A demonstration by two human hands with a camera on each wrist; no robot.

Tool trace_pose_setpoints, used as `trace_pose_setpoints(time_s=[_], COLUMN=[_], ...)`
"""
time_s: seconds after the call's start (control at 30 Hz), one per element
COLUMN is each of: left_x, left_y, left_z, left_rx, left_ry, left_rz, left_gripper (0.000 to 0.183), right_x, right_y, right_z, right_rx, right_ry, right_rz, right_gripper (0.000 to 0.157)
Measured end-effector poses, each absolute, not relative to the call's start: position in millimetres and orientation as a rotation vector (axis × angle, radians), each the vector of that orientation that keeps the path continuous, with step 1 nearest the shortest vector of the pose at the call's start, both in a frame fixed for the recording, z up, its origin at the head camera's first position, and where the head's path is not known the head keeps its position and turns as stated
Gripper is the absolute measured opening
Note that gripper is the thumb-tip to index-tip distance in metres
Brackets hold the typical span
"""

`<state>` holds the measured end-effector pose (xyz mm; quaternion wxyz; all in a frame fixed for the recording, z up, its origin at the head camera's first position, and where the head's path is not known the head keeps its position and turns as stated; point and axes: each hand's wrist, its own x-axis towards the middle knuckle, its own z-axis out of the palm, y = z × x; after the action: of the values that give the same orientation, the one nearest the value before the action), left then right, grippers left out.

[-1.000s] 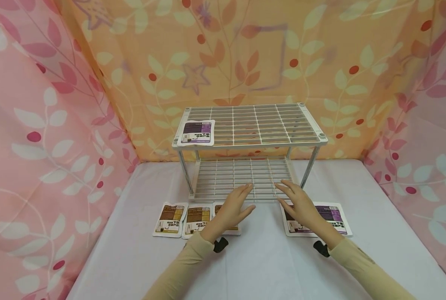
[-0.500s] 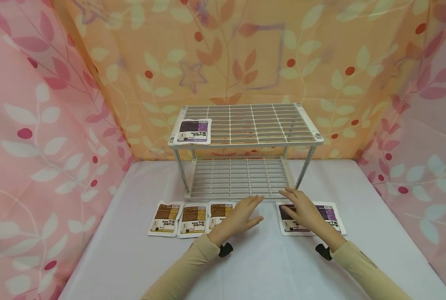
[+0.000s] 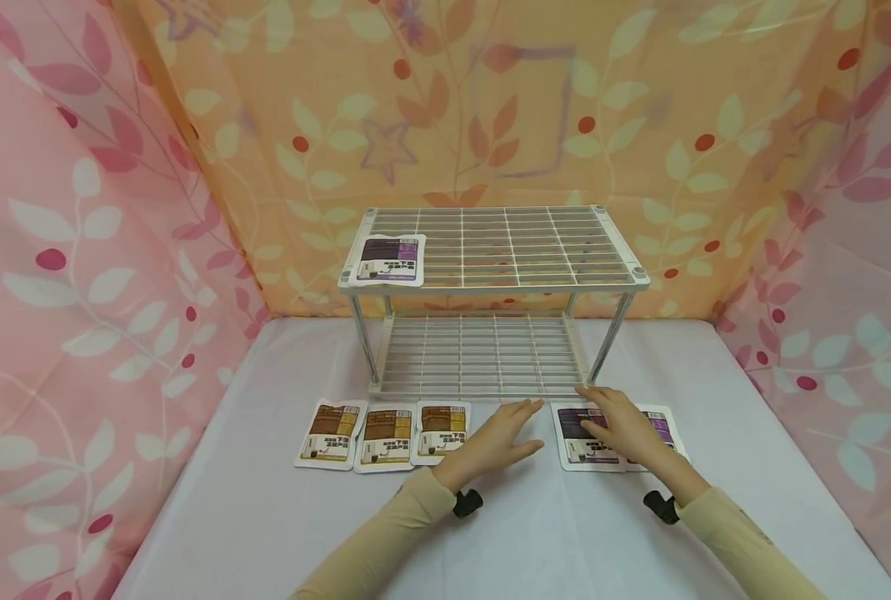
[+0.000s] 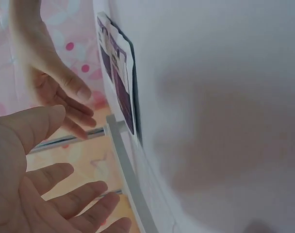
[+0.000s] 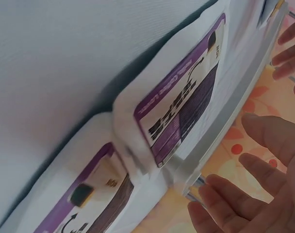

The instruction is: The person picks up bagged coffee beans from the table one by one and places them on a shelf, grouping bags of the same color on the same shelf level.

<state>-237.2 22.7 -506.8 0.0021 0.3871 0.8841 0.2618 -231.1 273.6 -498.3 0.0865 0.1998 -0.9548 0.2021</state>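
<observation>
My left hand hovers over the white cloth with straight, spread fingers and holds nothing. Just left of it lies the nearest brown-and-gold pouch, partly overlapped by the wrist in the head view. Above two purple-and-white pouches, my right hand is held with relaxed fingers, also holding nothing. The left purple pouch shows more fully; the other purple pouch is half hidden by the hand. Both lie flat side by side, their edges overlapping in the right wrist view. The palms face each other.
A two-tier white wire rack stands behind the hands. On its top shelf, at the front left corner, lies another purple pouch. Two further brown pouches lie in the row at left. Floral curtains enclose the table.
My left hand has moved right, uncovering the third brown pouch. My right hand has shifted slightly right and toward me. The pouches stay put; the head view has shifted a little.
</observation>
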Motion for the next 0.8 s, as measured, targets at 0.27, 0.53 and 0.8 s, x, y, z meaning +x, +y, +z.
trace_pose_setpoints(time_s=[0.27, 0.53, 0.8], left_x=[-238, -236, -236], left_y=[36, 48, 61], left_z=[-513, -518, -527], left_rx=[1.105, 1.140, 1.149], left_ry=[2.728, 2.718, 2.771], left_rz=[0.801, 0.755, 0.646], left_gripper=[0.063, 0.059, 0.058], right_x=[-226, -225, -223], right_y=[290, 298, 302], right_z=[-496, -499, -505], right_rx=[0.552, 0.514, 0.508], right_ry=[-2.937, -3.005, -3.025], right_rz=[0.656, 0.624, 0.660], right_gripper=[0.057, 0.054, 0.052])
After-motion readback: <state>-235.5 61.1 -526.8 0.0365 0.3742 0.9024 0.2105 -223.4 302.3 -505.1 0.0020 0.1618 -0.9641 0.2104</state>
